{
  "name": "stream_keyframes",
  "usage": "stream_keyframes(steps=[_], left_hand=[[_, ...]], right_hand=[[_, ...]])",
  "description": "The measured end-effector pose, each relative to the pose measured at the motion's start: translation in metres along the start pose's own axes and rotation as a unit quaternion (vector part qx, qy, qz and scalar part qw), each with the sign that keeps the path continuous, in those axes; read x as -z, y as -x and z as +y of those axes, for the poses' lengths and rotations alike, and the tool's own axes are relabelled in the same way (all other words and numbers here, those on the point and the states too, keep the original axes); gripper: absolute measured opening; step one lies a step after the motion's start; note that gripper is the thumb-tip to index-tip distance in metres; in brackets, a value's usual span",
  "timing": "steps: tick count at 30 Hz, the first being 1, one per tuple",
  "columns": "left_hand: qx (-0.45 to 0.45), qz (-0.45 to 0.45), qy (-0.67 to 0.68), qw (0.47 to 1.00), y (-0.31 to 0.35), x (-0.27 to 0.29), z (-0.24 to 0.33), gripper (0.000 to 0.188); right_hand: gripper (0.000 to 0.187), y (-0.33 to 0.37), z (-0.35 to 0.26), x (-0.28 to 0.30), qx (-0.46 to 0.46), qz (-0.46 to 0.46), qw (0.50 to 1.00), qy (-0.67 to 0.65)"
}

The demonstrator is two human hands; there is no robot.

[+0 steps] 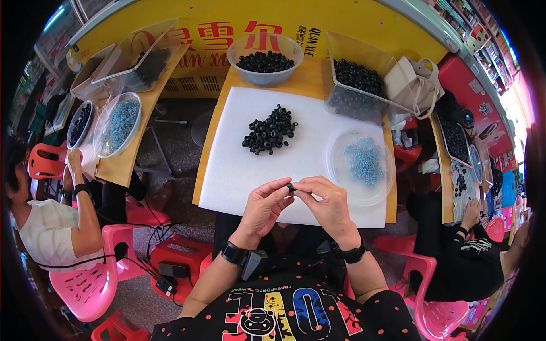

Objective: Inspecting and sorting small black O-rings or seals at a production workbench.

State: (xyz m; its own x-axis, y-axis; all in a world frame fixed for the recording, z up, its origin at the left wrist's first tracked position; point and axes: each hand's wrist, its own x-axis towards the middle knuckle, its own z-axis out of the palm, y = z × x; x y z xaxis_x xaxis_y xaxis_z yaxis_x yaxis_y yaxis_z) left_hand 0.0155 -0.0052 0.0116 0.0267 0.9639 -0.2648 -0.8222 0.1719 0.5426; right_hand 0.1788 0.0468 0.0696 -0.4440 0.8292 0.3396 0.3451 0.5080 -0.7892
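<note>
Above the near part of a white foam sheet, my two hands meet fingertip to fingertip. My left hand pinches a small black ring-like part between thumb and forefinger. From the other side, my right hand also has its thumb and forefinger closed at that part; any smaller piece in them is hidden. Farther off on the sheet lies a loose pile of black ring-like parts. To the right, a round clear plastic lid holds a spread of tiny light-blue pieces.
Behind the sheet stand a clear round bowl and a clear rectangular bin, both with black parts. A beige bag rests beside the bin. Seated people work at side tables, one at left, another at right. Pink chairs flank me.
</note>
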Motion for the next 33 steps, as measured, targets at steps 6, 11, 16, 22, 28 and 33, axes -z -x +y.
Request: stream_keyframes(steps=[6, 11, 16, 22, 28, 33], left_hand=[[0.009, 0.008, 0.01, 1.0, 0.001, 0.002, -0.001, 0.027], [0.01, 0.003, -0.02, 1.0, 0.001, 0.002, 0.002, 0.037], [0.054, -0.049, -0.021, 0.997, 0.002, 0.008, 0.007, 0.046], [0.095, -0.094, -0.027, 0.991, 0.003, 0.012, 0.007, 0.058], [0.129, -0.099, 0.009, 0.987, 0.007, 0.01, 0.005, 0.065], [0.134, -0.101, -0.008, 0.986, 0.009, 0.009, 0.008, 0.066]], right_hand=[[0.019, 0.004, 0.0, -0.003, -0.013, -0.009, 1.0, -0.006], [0.018, 0.005, 0.005, 0.001, -0.069, -0.053, 0.993, -0.074], [0.019, 0.002, 0.01, 0.009, -0.081, -0.097, 0.985, -0.118], [0.028, 0.001, 0.006, 0.012, -0.102, -0.152, 0.967, -0.18], [0.032, 0.005, 0.008, 0.016, -0.098, -0.178, 0.961, -0.187], [0.029, 0.012, 0.01, 0.014, -0.081, -0.157, 0.969, -0.172]])
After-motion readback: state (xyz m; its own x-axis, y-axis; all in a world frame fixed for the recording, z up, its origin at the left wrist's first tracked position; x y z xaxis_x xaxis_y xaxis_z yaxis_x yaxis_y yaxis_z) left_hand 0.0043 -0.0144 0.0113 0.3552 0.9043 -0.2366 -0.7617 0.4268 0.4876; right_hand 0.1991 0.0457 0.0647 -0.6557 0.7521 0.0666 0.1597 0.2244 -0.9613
